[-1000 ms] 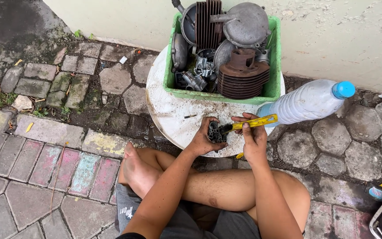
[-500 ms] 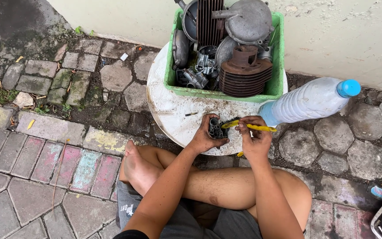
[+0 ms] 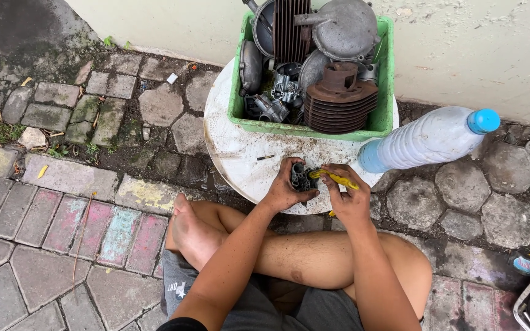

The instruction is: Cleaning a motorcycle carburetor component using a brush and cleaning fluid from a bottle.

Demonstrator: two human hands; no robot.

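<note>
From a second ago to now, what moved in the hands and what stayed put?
The right hand has drawn the yellow-handled tool in from pointing out to the right, so its tip now sits at the small dark metal part. The left hand still grips that part over the white round table. The green crate of engine parts and the lying plastic bottle have not shifted.

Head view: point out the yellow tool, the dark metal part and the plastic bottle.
yellow tool (image 3: 337,178), head view, on its handle.
dark metal part (image 3: 300,176), head view, on its ribbed body.
plastic bottle (image 3: 421,141), head view, on its clear side.
</note>
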